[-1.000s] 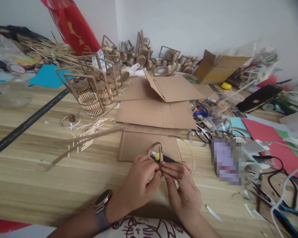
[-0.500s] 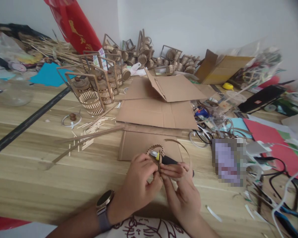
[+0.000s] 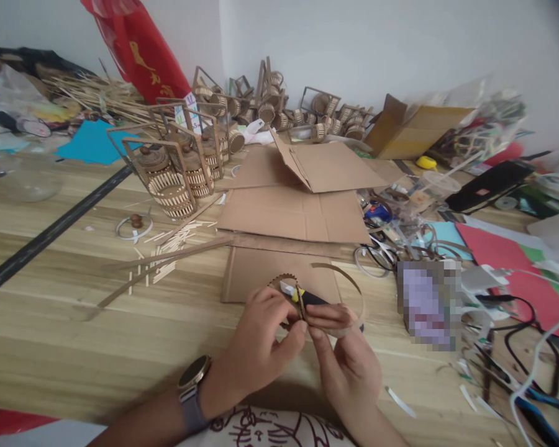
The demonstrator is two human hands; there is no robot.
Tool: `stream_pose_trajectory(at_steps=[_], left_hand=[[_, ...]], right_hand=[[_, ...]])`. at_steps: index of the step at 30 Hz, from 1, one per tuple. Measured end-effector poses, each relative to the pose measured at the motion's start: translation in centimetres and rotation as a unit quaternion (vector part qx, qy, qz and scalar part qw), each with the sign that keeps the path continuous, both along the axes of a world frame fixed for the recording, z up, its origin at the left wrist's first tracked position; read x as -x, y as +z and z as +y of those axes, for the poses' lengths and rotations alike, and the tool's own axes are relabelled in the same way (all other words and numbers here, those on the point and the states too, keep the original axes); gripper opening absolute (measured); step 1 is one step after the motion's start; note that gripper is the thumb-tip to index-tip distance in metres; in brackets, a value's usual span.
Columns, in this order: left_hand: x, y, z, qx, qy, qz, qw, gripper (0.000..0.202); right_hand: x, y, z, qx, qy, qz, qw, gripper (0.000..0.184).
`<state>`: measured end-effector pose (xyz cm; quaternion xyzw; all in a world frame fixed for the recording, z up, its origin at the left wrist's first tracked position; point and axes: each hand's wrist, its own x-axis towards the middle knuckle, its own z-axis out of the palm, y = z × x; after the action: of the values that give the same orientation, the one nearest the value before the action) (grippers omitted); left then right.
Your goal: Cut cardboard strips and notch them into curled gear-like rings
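My left hand (image 3: 265, 335), with a watch (image 3: 194, 375) on its wrist, pinches a narrow corrugated cardboard strip (image 3: 300, 301) between thumb and fingers. Part of the strip curls into a ridged loop beyond the left fingers; its long free end arcs over to the right. My right hand (image 3: 347, 357) grips the same strip just beside, fingers pressed together against the thumb. Behind the hands a utility knife (image 3: 314, 299) with a black and yellow handle lies on a flat cardboard piece (image 3: 256, 267), partly hidden by the fingers.
Larger cardboard sheets (image 3: 293, 214) lie ahead. To the left are small pale sticks (image 3: 168, 264), loose brown strips (image 3: 130, 288) and several miniature baskets (image 3: 172, 192) with frame handles. Cables, blue-handled pliers (image 3: 540, 403) and a red sheet (image 3: 503, 254) crowd the right side.
Both hands stay close together on the strip. My right hand has shifted slightly right and down, the left thumb has moved up, and the curled loop has swung a little left.
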<state>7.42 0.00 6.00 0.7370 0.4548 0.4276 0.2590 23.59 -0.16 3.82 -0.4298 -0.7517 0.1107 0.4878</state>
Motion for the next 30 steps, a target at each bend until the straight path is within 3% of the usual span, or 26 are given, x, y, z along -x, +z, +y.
stream_pose_trajectory(at_steps=[5,11,23,30], left_hand=[[-0.06,-0.05,0.08,-0.002,0.015,0.035,0.999,0.012],[-0.12,-0.72,-0.08,0.063,0.041,-0.006,0.997,0.012],[-0.21,-0.38,-0.21,0.029,0.044,-0.013,0.999,0.013],[-0.22,-0.54,0.03,0.05,0.058,-0.022,0.997,0.012]], right_hand=[[0.09,0.1,0.04,-0.032,0.006,-0.032,0.999,0.017],[0.47,0.14,0.11,-0.077,0.009,-0.052,0.996,0.022],[0.22,0.0,-0.15,-0.026,0.009,-0.056,0.998,0.018],[0.37,-0.05,0.05,-0.022,0.019,-0.025,0.999,0.016]])
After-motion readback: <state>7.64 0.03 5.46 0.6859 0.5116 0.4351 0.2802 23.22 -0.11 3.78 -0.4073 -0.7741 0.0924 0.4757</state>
